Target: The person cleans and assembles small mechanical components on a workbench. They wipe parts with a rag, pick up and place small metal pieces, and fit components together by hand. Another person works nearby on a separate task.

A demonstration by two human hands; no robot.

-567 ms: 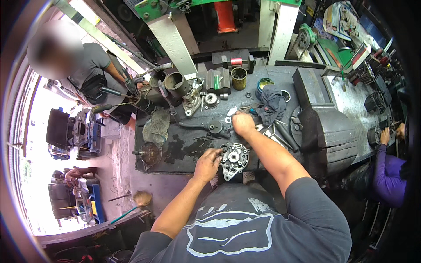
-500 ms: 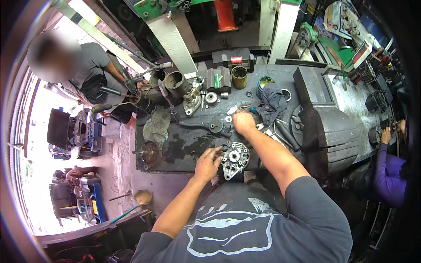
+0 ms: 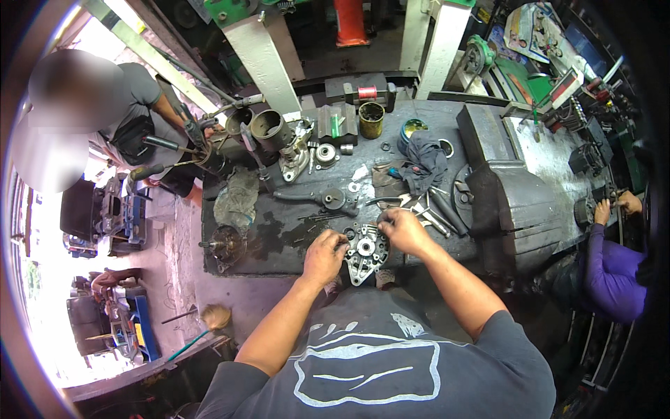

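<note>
An alternator-like cast-metal housing (image 3: pixel 362 265) with a round bearing hub in its middle lies at the bench's near edge, in front of me. My left hand (image 3: pixel 325 257) is closed at its left rim, fingers curled against the metal. My right hand (image 3: pixel 405 232) is above its upper right side, thumb and fingers drawn together. Something small and dark may be between those fingertips, but I cannot make it out. Beyond the housing lies a dark tool with a long handle and round head (image 3: pixel 333 200). A small ring (image 3: pixel 354 187) rests just past it.
Pliers and wrenches (image 3: pixel 433 215) lie right of my right hand, near a dark rag (image 3: pixel 426 162). Cans (image 3: pixel 371 120) and metal cylinders (image 3: pixel 271 130) stand farther back. A large dark casing (image 3: pixel 513 216) fills the right side. One person works at left, another in purple sleeves (image 3: pixel 614 272) at right.
My right hand has come back toward me, from beside the small ring to the housing's upper right side. My left hand stays at the housing's left rim. The whole view has shifted slightly.
</note>
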